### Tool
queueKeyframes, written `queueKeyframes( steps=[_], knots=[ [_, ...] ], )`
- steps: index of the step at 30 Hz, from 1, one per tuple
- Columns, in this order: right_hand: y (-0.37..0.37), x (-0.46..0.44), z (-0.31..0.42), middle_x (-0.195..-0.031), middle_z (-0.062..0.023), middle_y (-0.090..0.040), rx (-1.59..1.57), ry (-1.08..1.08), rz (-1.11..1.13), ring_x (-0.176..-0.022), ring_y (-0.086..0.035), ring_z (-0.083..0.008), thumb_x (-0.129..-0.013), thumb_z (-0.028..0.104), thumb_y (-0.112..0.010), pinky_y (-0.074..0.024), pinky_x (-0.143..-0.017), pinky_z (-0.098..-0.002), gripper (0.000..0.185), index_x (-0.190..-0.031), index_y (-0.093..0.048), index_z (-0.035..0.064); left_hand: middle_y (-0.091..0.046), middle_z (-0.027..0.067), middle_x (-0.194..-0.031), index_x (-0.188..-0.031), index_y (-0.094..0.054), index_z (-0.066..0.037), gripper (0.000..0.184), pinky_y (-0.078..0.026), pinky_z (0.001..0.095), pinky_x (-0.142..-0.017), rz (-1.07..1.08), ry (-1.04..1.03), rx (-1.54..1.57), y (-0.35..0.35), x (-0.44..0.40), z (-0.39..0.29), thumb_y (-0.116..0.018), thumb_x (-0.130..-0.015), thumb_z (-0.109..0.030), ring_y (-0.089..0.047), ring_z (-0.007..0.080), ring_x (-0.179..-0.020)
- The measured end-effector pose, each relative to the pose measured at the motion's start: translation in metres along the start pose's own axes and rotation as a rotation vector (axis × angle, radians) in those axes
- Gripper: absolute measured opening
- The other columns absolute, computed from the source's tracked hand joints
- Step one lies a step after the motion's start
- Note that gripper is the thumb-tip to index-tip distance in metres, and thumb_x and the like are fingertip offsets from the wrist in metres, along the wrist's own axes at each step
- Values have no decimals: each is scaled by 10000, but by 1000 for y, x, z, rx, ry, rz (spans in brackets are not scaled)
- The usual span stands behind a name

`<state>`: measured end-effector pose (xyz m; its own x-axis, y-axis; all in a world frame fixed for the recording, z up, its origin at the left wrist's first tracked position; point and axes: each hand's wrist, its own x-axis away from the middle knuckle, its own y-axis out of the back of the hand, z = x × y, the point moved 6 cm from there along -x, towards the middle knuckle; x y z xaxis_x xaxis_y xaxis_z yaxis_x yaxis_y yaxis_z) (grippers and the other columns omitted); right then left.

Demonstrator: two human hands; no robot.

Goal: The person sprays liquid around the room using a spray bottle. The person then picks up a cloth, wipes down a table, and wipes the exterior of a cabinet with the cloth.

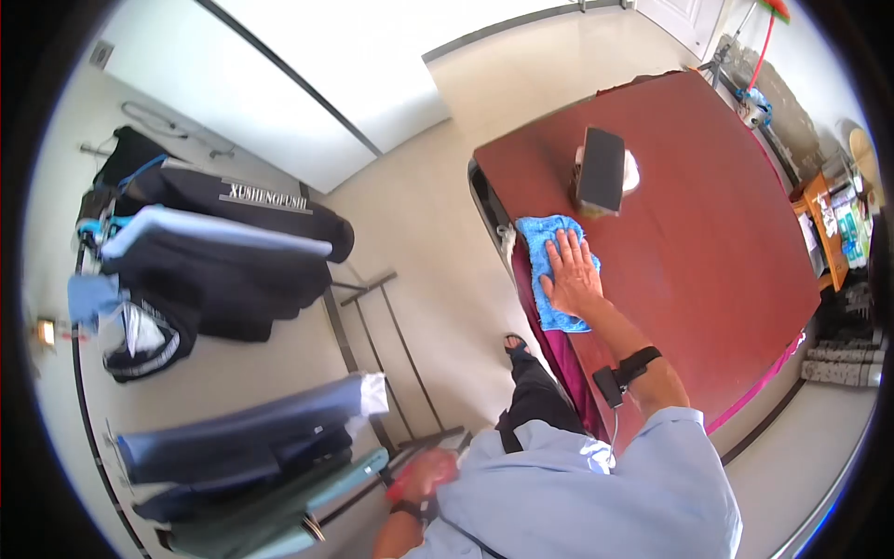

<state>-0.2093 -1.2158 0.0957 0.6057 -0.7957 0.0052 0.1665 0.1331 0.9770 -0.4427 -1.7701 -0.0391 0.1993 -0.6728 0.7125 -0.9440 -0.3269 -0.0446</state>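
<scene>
My right hand lies flat, fingers spread, on a blue cloth. The cloth is rumpled on the near left edge of a reddish-brown table. Just beyond the fingertips stands a box-like thing with a dark flat face, something white behind it. Low beside my body, my left hand is blurred, with a red thing showing around it. The fingers seem closed on this red thing, whose kind I cannot make out.
Dark and blue clothes hang on a rack to the left, with folded trousers lower down. Purple fabric hangs along the table's side. A wooden shelf with goods stands at right, a red-handled broom at the far corner.
</scene>
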Motion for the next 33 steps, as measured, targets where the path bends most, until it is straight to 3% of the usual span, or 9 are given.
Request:
queueKeyframes(
  steps=[2, 3, 5, 7, 10, 13, 21, 30, 33],
  knots=[
    [-5, -38, 2, -1569, -233, -203, -10, -22, 3, -1472, -128, -391, -922, 428, -458, -105, -1193, -498, 708, -1481, -328, 13, -648, 67, -833, -893, -650, -32, 103, -452, 275, -566, -102, 269, 343, 17, -6, -27, -552, -884, -62, -604, 155, -690],
    [-7, -53, 4, -1568, -234, -207, -15, -18, -17, -1471, -129, -395, -923, 428, -462, -108, -1190, -505, 705, -1479, -333, 14, -589, 40, -725, -828, -582, -109, 63, -465, 294, -487, -93, 356, 438, 48, -38, 2, -621, -872, -130, -581, 136, -605],
    [-7, -91, 8, -1573, -228, -200, -6, -38, -5, -1475, -121, -388, -924, 429, -472, -105, -1189, -510, 704, -1480, -336, 19, -608, 43, -760, -893, -595, -92, 62, -482, 295, -530, -4, 35, -87, 68, -91, -55, -615, -889, -151, -590, 139, -628],
    [-8, -112, 10, -1570, -229, -207, -40, -66, -12, -1472, -131, -390, -916, 415, -490, -113, -1188, -515, 703, -1476, -338, 18, -669, 71, -881, -1089, -607, -37, 231, -518, 293, -639, -164, 313, 46, 26, -107, -167, -605, -912, -185, -640, 157, -724],
    [-3, -141, 13, -1567, -228, -215, -90, -119, -11, -1469, -140, -394, -913, 402, -502, -120, -1186, -519, 699, -1475, -337, 20, -696, 103, -967, -1219, -572, 11, 382, -537, 296, -702, -115, 293, -320, 19, -172, -229, -612, -911, -210, -674, 183, -815],
    [-2, -167, 14, -1584, -201, -195, -83, -180, 30, -1479, -116, -371, -947, 437, -456, -98, -1191, -506, 689, -1495, -316, 43, -690, 85, -903, -1199, -597, 40, 399, -495, 250, -603, -82, 234, -275, -4, -214, -293, -621, -866, -178, -655, 157, -768],
    [3, -220, 12, -1565, -199, -241, -46, -278, -59, -1462, -171, -367, -953, 476, -447, -134, -1183, -503, 697, -1478, -338, 32, -695, 116, -995, -1201, -596, 38, 395, -518, 283, -666, 54, 213, -423, 8, -320, -398, -622, -864, -166, -680, 198, -815],
    [26, -284, -47, -1545, -222, -264, -102, -710, -288, -1454, -177, -391, -866, 422, -594, -130, -1183, -517, 738, -1443, -381, 14, -683, 136, -1032, -1209, -577, 28, 358, -555, 329, -692, 233, 346, -519, 149, -468, -471, -569, -900, -153, -678, 219, -830],
    [24, -297, -65, -1540, -228, -270, -18, -839, -320, -1449, -187, -401, -862, 421, -592, -149, -1178, -521, 735, -1444, -384, 23, -671, 158, -1049, -1213, -565, 24, 346, -568, 361, -707, 174, 309, -786, 179, -502, -528, -548, -914, -150, -683, 257, -855]
  ],
)
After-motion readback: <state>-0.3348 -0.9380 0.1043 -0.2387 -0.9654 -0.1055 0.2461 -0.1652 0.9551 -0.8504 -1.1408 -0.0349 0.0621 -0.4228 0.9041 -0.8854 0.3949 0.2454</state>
